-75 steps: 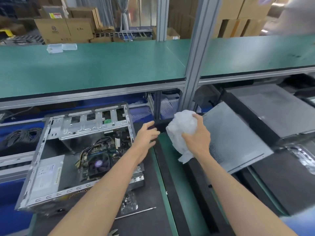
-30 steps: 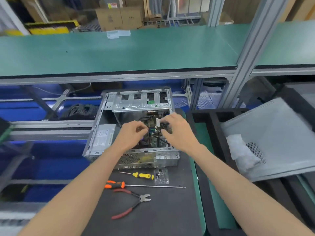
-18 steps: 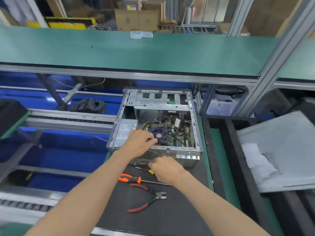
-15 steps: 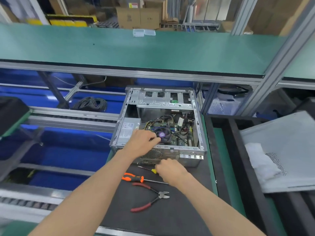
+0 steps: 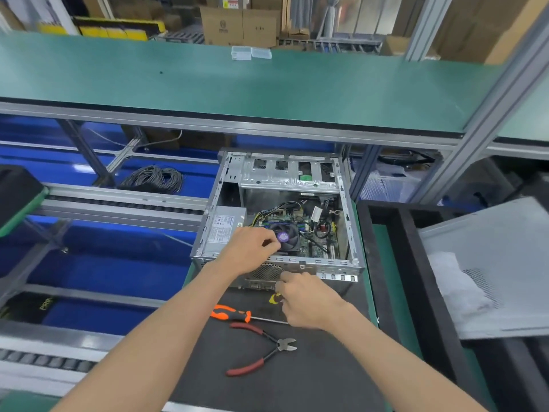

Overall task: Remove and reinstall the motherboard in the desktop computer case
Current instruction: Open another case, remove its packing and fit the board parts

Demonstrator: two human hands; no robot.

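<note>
Black mat [image 5: 312,379]: motherboard [image 5: 315,233] beyond right hand [image 5: 306,304].

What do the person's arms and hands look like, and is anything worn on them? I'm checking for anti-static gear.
Both forearms are bare up to the frame edge: no sleeves show. The left hand and right hand carry no gloves, wrist strap, watch or rings that can be seen.

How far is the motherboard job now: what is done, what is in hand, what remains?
Done: the side panel is off, lying to the right. In hand: the left hand rests at the case rim by the fan; the right hand reaches the yellow screwdriver. Left: the motherboard sits inside, cables attached, so removal and reinstalling remain.
</note>
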